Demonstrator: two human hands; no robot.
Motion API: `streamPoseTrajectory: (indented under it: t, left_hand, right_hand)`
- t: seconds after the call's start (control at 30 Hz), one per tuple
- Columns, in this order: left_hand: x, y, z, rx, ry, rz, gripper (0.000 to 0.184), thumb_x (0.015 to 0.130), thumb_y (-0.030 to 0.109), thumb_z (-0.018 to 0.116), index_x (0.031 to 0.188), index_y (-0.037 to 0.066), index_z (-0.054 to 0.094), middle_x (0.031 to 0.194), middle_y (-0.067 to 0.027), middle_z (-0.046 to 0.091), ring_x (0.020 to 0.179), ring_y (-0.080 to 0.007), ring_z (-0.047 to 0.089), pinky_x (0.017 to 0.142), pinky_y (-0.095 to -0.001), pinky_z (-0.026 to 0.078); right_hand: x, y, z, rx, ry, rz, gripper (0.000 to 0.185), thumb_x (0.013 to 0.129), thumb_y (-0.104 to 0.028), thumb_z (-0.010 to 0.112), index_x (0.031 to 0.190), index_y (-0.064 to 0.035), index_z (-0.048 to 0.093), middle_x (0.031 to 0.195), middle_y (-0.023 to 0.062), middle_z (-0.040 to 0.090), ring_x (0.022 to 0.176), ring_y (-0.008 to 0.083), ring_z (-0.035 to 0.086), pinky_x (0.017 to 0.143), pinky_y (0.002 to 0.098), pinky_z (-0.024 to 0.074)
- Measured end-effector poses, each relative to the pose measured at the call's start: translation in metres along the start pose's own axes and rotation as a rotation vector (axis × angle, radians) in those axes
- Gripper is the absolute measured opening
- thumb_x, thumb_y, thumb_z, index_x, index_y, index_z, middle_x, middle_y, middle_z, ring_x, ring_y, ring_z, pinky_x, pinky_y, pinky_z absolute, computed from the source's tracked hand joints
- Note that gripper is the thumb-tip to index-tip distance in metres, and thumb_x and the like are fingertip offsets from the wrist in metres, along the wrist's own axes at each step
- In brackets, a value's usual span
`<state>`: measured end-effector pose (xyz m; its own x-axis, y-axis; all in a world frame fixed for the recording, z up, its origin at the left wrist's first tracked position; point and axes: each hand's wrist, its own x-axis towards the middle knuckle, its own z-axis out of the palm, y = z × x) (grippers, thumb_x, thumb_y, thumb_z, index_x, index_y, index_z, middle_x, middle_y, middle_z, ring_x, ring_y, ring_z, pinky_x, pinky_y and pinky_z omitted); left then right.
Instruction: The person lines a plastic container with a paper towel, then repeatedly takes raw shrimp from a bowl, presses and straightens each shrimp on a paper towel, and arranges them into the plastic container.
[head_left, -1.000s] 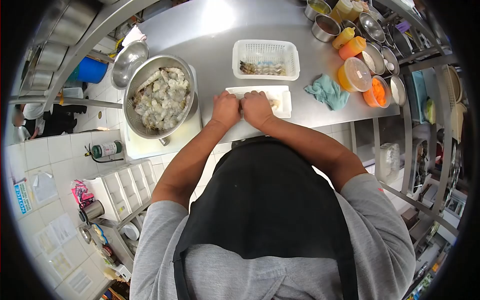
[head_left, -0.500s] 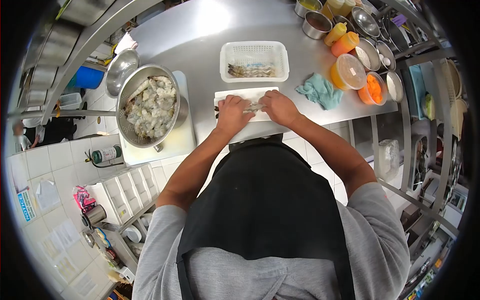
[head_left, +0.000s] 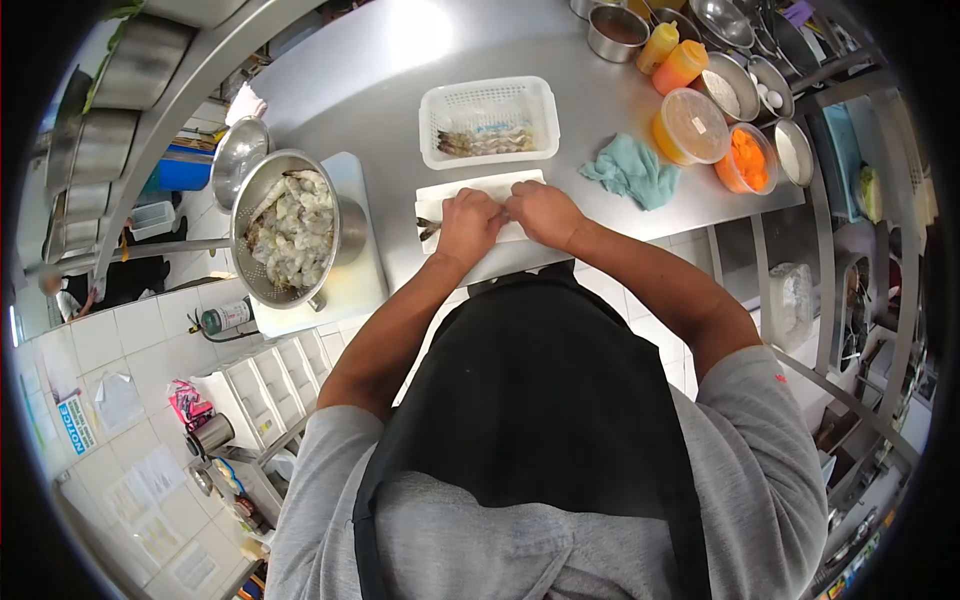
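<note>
My left hand (head_left: 470, 224) is closed over a shrimp (head_left: 428, 226) on a small white board (head_left: 478, 186). Only the dark tail shows, sticking out on the left; the body is hidden under my fingers. Close beside it, my right hand (head_left: 543, 213) has its fingers bent and pressed together at the shrimp's other end, almost touching my left fingertips. Just beyond the board stands a white perforated basket (head_left: 546, 118) with several peeled shrimp (head_left: 487, 142) laid along its near side.
To the left, a metal colander (head_left: 352, 235) full of shrimp stands on a pale cutting board (head_left: 362, 285). A green cloth (head_left: 632, 172) lies to the right, near squeeze bottles (head_left: 681, 67), a lidded orange tub (head_left: 692, 126) and a tub of orange pieces (head_left: 746, 160).
My right fingers have moved in towards my left hand, covering the part of the shrimp that showed between them. The whole view has shifted slightly.
</note>
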<state>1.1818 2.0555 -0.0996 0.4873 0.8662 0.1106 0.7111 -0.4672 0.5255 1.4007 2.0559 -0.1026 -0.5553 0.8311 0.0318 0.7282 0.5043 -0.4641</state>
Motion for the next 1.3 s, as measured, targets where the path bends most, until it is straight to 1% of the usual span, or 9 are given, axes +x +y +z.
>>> streamPoseTrajectory:
  t: [0.07, 0.13, 0.17, 0.27, 0.47, 0.67, 0.87, 1.13, 1.3]
  left_hand:
    - [-0.01, 0.001, -0.011, 0.041, 0.079, 0.004, 0.017, 0.086, 0.02, 0.085, 0.102, 0.016, 0.084, 0.101, -0.0003, 0.076, 0.117, -0.0282, 0.065, 0.096, -0.0505, 0.045]
    - [-0.027, -0.018, -0.021, 0.091, 0.232, -0.032, 0.013, 0.087, 0.02, 0.083, 0.1, 0.019, 0.084, 0.1, 0.0023, 0.075, 0.118, -0.0261, 0.064, 0.098, -0.0495, 0.043]
    - [-0.035, -0.031, -0.027, 0.13, 0.185, -0.043, 0.013, 0.087, 0.02, 0.083, 0.1, 0.019, 0.084, 0.101, 0.0027, 0.075, 0.12, -0.0257, 0.064, 0.099, -0.0494, 0.043]
    - [-0.057, -0.058, -0.043, 0.232, 0.083, -0.03, 0.014, 0.092, 0.023, 0.08, 0.105, 0.019, 0.084, 0.106, 0.0014, 0.075, 0.123, -0.0269, 0.062, 0.101, -0.0495, 0.043]
    - [-0.058, -0.056, -0.045, 0.182, 0.134, -0.056, 0.012, 0.089, 0.019, 0.081, 0.101, 0.02, 0.085, 0.1, 0.0048, 0.074, 0.121, -0.0227, 0.061, 0.101, -0.0465, 0.042]
    - [-0.058, -0.061, -0.042, 0.132, 0.157, -0.059, 0.011, 0.088, 0.018, 0.081, 0.099, 0.019, 0.085, 0.099, 0.0043, 0.074, 0.119, -0.0228, 0.061, 0.099, -0.0484, 0.042]
    - [-0.055, -0.06, -0.043, 0.127, 0.151, -0.053, 0.008, 0.087, 0.017, 0.081, 0.094, 0.017, 0.084, 0.095, 0.0016, 0.074, 0.116, -0.0248, 0.062, 0.097, -0.0527, 0.043]
    - [-0.051, -0.031, -0.068, 0.09, 0.153, -0.051, 0.01, 0.087, 0.014, 0.081, 0.096, 0.011, 0.084, 0.089, -0.0055, 0.074, 0.102, -0.0302, 0.066, 0.094, -0.0474, 0.049]
    - [-0.018, -0.006, -0.097, 0.054, 0.215, -0.076, 0.009, 0.087, 0.012, 0.08, 0.095, 0.01, 0.084, 0.09, -0.009, 0.075, 0.101, -0.0319, 0.068, 0.089, -0.0484, 0.052]
  right_hand:
    - [-0.002, -0.001, -0.002, -0.015, -0.02, 0.0, 0.012, 0.094, -0.017, 0.071, 0.098, -0.0069, 0.074, 0.104, 0.0138, 0.068, 0.107, 0.0357, 0.067, 0.092, 0.0493, 0.0567]
    - [-0.008, -0.016, -0.016, -0.043, 0.135, -0.026, 0.015, 0.093, -0.019, 0.073, 0.102, -0.0068, 0.072, 0.106, 0.013, 0.068, 0.11, 0.0355, 0.065, 0.095, 0.0501, 0.0545]
    - [-0.011, -0.023, -0.019, -0.051, 0.204, -0.035, 0.017, 0.093, -0.02, 0.074, 0.104, -0.0067, 0.072, 0.108, 0.0125, 0.068, 0.112, 0.0354, 0.065, 0.096, 0.0504, 0.0534]
    - [0.005, -0.032, -0.008, -0.006, 0.127, -0.064, 0.024, 0.092, -0.022, 0.077, 0.109, -0.0066, 0.069, 0.11, 0.0114, 0.067, 0.114, 0.0345, 0.063, 0.096, 0.0498, 0.0509]
    - [0.02, -0.04, 0.004, -0.074, 0.059, -0.067, 0.013, 0.092, -0.019, 0.072, 0.098, -0.0073, 0.072, 0.103, 0.012, 0.068, 0.107, 0.0341, 0.065, 0.092, 0.0493, 0.0509]
    - [0.03, -0.038, 0.008, -0.045, 0.011, -0.066, 0.01, 0.092, -0.016, 0.069, 0.091, -0.0066, 0.073, 0.1, 0.0119, 0.069, 0.105, 0.0341, 0.066, 0.091, 0.05, 0.0514]
    - [0.025, -0.041, -0.006, -0.045, 0.027, -0.059, 0.009, 0.09, -0.015, 0.069, 0.092, -0.006, 0.071, 0.1, 0.0138, 0.069, 0.105, 0.0363, 0.066, 0.093, 0.0494, 0.0527]
    - [0.008, -0.017, 0.001, 0.047, 0.013, 0.01, 0.02, 0.086, -0.015, 0.07, 0.102, -0.0032, 0.069, 0.102, 0.0198, 0.069, 0.103, 0.0423, 0.067, 0.094, 0.0534, 0.0558]
    - [0.006, -0.033, -0.049, 0.208, 0.071, 0.117, 0.02, 0.086, -0.014, 0.068, 0.103, -0.0042, 0.068, 0.099, 0.0207, 0.069, 0.102, 0.0424, 0.068, 0.09, 0.054, 0.0579]
